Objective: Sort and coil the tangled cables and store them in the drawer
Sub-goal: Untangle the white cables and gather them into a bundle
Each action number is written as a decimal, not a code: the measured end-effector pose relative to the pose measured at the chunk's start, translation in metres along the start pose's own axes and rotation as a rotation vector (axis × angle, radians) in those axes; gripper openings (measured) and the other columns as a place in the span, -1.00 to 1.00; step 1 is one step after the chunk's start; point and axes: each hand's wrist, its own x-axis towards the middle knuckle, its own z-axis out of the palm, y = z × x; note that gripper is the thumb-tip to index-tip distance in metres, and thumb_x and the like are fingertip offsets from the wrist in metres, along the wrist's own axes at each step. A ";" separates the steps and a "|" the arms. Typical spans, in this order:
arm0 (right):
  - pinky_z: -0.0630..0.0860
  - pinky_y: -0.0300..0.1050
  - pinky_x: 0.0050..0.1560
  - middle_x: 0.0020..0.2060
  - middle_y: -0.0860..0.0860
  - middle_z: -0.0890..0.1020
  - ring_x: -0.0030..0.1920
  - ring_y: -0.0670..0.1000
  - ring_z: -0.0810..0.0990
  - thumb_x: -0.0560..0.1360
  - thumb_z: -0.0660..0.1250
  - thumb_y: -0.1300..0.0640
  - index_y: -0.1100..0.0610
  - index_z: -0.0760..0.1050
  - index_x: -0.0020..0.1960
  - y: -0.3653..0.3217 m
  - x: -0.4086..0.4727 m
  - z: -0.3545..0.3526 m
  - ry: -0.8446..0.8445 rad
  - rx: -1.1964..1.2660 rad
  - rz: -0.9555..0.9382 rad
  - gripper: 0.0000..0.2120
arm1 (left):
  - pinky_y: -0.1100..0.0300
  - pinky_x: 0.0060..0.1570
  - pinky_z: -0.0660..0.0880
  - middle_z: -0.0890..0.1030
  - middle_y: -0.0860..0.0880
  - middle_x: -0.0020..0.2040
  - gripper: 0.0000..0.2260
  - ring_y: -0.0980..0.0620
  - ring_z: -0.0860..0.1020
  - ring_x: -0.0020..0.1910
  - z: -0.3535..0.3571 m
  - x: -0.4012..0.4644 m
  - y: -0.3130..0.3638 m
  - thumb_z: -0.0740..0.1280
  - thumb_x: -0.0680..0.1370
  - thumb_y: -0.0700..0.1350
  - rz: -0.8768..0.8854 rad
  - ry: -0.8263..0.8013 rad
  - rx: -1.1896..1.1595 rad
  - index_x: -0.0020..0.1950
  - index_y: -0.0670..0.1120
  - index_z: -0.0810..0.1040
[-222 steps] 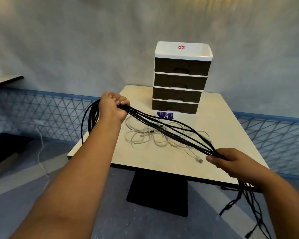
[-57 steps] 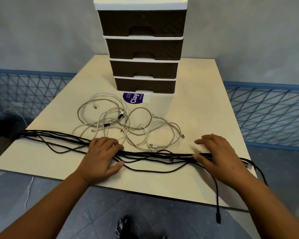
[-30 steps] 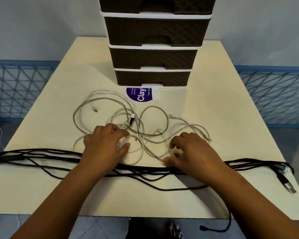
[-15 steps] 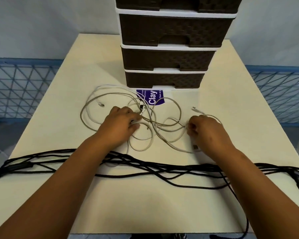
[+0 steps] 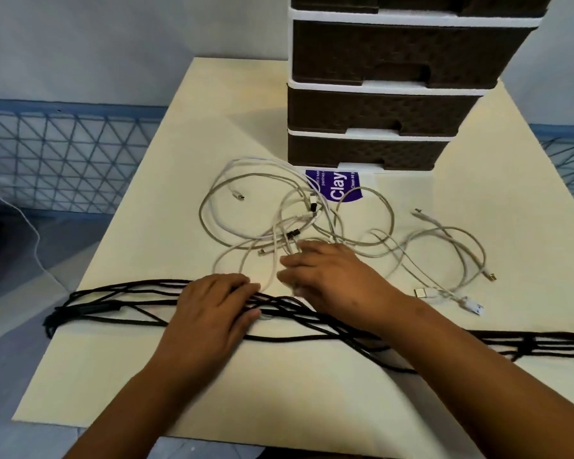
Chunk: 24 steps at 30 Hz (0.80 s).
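I see my left hand [image 5: 212,306] lying flat, fingers relaxed, on the black cables [image 5: 120,303] stretched across the lower frame of the table [image 5: 212,385]. My right hand [image 5: 328,273] reaches into the white cable tangle [image 5: 305,223] mid-frame, fingers possibly pinching a strand; blur hides it. Drawer unit [image 5: 378,104] stands upper right, drawers closed.

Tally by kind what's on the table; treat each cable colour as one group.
Black cable bundle: 1
White and grey cable tangle: 1
Brown-and-white plastic drawer tower: 1
Purple printed label: 1
Total: 4
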 end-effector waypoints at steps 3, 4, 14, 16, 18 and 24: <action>0.45 0.05 0.14 0.14 -0.19 0.62 0.19 0.02 0.49 0.50 0.35 -0.11 -0.10 0.60 0.09 0.006 0.009 -0.004 0.100 -0.004 0.040 -0.79 | 0.04 0.20 0.28 0.54 -0.01 0.19 -0.62 -0.03 0.44 0.21 0.002 -0.004 0.000 0.14 0.61 0.14 0.000 0.061 -0.013 0.27 0.00 0.57; 0.45 0.04 0.09 0.06 -0.18 0.63 0.12 0.01 0.49 0.49 0.36 -0.12 -0.07 0.60 0.03 0.008 0.011 -0.005 0.124 -0.010 0.061 -0.81 | 0.01 0.19 0.31 0.54 -0.02 0.19 -0.63 -0.04 0.44 0.20 0.002 -0.005 -0.001 0.15 0.61 0.14 -0.001 0.069 -0.027 0.25 0.00 0.58; 0.51 -0.01 0.00 -0.06 -0.04 0.63 -0.03 0.08 0.57 0.43 0.44 -0.01 0.05 0.62 -0.05 0.018 0.025 -0.019 0.210 0.034 0.209 -0.84 | 0.05 0.07 0.34 0.57 0.05 0.05 -0.66 0.00 0.47 0.07 0.006 -0.004 -0.006 0.19 0.61 0.15 0.059 0.157 -0.067 0.17 0.00 0.63; 0.49 -0.12 0.08 0.06 -0.06 0.62 0.07 -0.02 0.57 0.46 0.44 0.00 0.02 0.63 0.01 0.015 0.015 -0.024 0.252 0.126 0.212 -0.84 | 0.06 0.12 0.32 0.58 0.06 0.06 -0.63 0.00 0.48 0.08 0.005 -0.003 -0.005 0.15 0.62 0.16 0.053 0.169 -0.054 0.19 0.01 0.63; 0.40 -0.30 0.12 0.13 -0.08 0.59 0.12 -0.14 0.52 0.49 0.43 0.02 0.02 0.64 0.06 0.018 0.001 -0.030 0.326 0.198 0.261 -0.84 | 0.07 0.16 0.28 0.59 0.09 0.07 -0.61 0.01 0.47 0.10 0.002 0.000 -0.004 0.10 0.63 0.17 0.027 0.188 -0.069 0.18 0.04 0.63; 0.36 -0.24 -0.09 -0.05 -0.05 0.61 -0.08 -0.06 0.53 0.54 0.38 0.12 0.04 0.63 0.02 0.050 -0.038 -0.056 0.444 0.127 0.622 -0.91 | 0.06 -0.03 0.39 0.57 0.14 0.03 -0.69 0.05 0.46 0.06 -0.013 0.052 0.002 0.13 0.60 0.12 -0.007 0.244 -0.198 0.08 0.08 0.64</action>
